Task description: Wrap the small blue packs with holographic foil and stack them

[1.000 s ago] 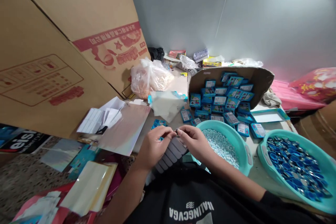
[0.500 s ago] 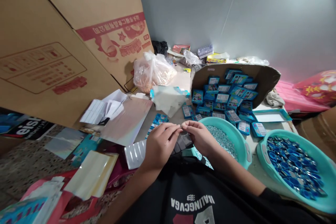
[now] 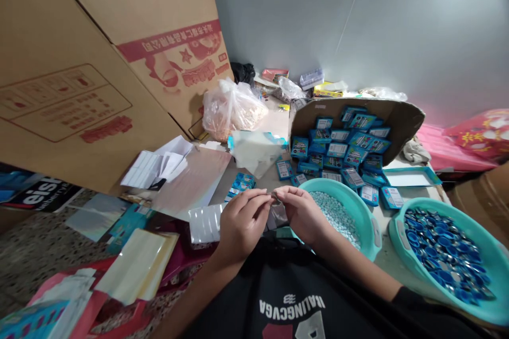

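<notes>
My left hand [image 3: 242, 225] and my right hand [image 3: 305, 216] meet fingertip to fingertip in front of my chest. Both are closed in a pinch around a small brownish piece [image 3: 275, 197], mostly covered by the fingers, whose kind I cannot make out. Under and behind the hands lies a ridged, see-through plastic sheet [image 3: 204, 223], partly hidden by my left hand. Right beside my right hand stands a turquoise basin [image 3: 368, 212] of pale blue pellets [image 3: 336, 214]. Beyond the fingers lies a blue printed card [image 3: 240, 184].
A cardboard carton [image 3: 405, 116] lies open toward me, full of small blue boxes [image 3: 338, 148]. A second turquoise basin [image 3: 397, 241] holds shiny blue pieces [image 3: 445, 254]. Tall cartons [image 3: 159, 0] rise at left, near a knotted plastic bag [image 3: 234, 111]. A red stool [image 3: 135, 318] bears plastic sheets.
Both hands have come slightly lower and nearer to me, still pinched together. The small brownish piece shows more between the fingertips.
</notes>
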Tool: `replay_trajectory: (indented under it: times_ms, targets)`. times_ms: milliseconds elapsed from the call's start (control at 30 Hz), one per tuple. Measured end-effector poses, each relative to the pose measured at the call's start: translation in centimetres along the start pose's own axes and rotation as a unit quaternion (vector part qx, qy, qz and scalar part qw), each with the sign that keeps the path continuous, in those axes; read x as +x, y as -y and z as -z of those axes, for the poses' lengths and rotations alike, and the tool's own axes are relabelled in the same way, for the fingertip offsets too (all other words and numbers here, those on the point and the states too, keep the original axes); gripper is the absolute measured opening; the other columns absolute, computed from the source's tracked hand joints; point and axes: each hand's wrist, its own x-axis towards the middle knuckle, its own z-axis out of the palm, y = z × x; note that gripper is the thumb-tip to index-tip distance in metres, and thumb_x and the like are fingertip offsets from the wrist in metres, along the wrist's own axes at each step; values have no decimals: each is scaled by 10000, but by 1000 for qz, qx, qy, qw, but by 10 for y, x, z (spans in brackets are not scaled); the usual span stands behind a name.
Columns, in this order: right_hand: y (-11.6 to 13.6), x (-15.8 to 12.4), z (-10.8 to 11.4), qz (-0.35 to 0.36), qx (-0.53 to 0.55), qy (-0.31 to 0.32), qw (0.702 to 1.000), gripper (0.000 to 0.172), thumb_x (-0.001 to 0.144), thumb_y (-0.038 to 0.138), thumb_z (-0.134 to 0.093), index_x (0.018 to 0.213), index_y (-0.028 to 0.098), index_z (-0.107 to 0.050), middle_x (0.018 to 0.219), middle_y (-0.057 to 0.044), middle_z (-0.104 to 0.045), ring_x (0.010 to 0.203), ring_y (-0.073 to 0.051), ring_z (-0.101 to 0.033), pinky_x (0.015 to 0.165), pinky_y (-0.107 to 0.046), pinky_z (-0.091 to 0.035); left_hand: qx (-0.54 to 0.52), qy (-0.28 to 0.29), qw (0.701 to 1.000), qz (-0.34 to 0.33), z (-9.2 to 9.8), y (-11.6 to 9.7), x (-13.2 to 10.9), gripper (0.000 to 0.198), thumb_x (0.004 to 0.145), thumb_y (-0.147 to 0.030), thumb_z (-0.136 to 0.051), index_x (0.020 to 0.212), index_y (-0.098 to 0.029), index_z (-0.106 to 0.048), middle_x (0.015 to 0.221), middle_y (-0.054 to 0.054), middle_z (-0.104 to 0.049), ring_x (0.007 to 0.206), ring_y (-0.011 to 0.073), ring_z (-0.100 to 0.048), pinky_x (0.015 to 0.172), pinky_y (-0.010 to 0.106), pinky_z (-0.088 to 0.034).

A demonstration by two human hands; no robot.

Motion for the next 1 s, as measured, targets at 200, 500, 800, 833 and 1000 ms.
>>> replay_trajectory:
  times_ms: [200,500,800,833,1000]
  targets:
    - [-1,-1,1,11,18,-9,1000,207,608,268,-859,706,155,-716,657,-17,-680,604,-128,-597,593,-248,-470,42,19,998,-36,-6,4,-1,388,857,-170,-649,1241,-215,-608,1088,86,-689,1010,208,-649,937,379,-521]
    - [-3,1,1,27,24,-19,999,200,592,260,-863,682,162,-714,691,-19,-681,646,-128,-597,618,-247,-466,55,16,994,-88,-5,4,-4,362,839,-164,-667,1195,-211,-621,1146,112,-686,1099,237,-637,987,423,-496]
    - [-3,10,9,12,9,-36,999,265,574,310,-856,704,157,-683,584,12,-612,504,-111,-526,479,-242,-413,-118,50,990,-50,-12,9,-12,182,806,-64,-648,892,-222,-616,958,26,-737,1184,226,-606,1076,482,-430]
    - [-5,16,14,12,10,-47,999,278,572,319,-855,721,160,-682,587,14,-611,516,-116,-535,486,-244,-420,-148,43,988,0,-13,8,-14,152,817,-72,-636,847,-218,-604,917,21,-732,1145,213,-629,1064,466,-445]
    - [-15,70,57,97,-54,-184,977,327,567,386,-821,761,168,-673,618,4,-620,549,-127,-532,486,-247,-398,-265,-52,916,298,-9,13,-20,154,809,-251,-699,805,-191,-558,852,33,-700,873,169,-705,848,320,-560]
